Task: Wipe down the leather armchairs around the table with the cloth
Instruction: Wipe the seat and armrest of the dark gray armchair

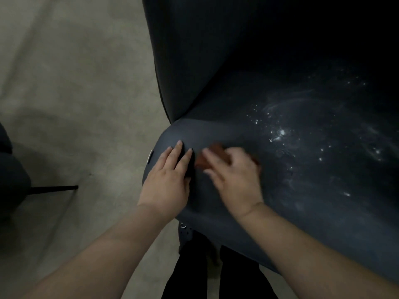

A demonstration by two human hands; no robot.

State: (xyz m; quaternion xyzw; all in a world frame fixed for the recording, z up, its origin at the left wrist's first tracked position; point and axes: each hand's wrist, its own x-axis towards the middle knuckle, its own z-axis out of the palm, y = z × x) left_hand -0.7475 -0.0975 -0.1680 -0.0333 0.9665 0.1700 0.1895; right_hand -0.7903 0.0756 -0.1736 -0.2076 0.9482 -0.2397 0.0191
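Note:
A dark blue-grey leather armchair (pixel 237 104) fills the middle and right of the view, its backrest rising at the top. White specks and smears (pixel 282 132) lie on the seat at the right. My left hand (pixel 167 180) lies flat on the seat's front left corner, fingers spread, holding nothing. My right hand (pixel 235 175) is blurred and presses a reddish-brown cloth (pixel 216 156) against the seat just right of the left hand. Most of the cloth is hidden under my fingers.
Pale concrete floor (pixel 75 93) stretches to the left. Part of another dark chair (pixel 10 173) with a thin black leg (pixel 56 188) shows at the left edge. My dark trousers (pixel 216 277) stand against the seat's front edge.

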